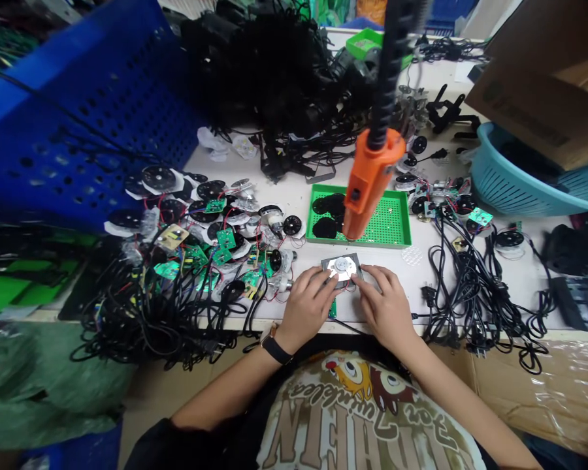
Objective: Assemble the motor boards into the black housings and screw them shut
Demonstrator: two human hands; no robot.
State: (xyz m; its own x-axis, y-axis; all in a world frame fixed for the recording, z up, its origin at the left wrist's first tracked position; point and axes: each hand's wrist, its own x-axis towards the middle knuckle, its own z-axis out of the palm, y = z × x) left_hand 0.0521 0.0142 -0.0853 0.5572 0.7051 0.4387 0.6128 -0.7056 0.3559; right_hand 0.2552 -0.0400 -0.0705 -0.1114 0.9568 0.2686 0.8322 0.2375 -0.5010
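Head view: left hand [306, 307] and right hand [385, 303] curled, fingertips on round silver disc [342, 266] atop square grey metal plate [334, 262], grip firmness unclear; orange hanging electric screwdriver [370, 183] just far.

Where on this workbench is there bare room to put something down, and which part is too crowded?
A bare white strip of bench top lies behind the green perforated tray, in front of the black wires. A smaller patch lies between the tray and the black power cords. The left side is crowded with circuit boards and black discs.
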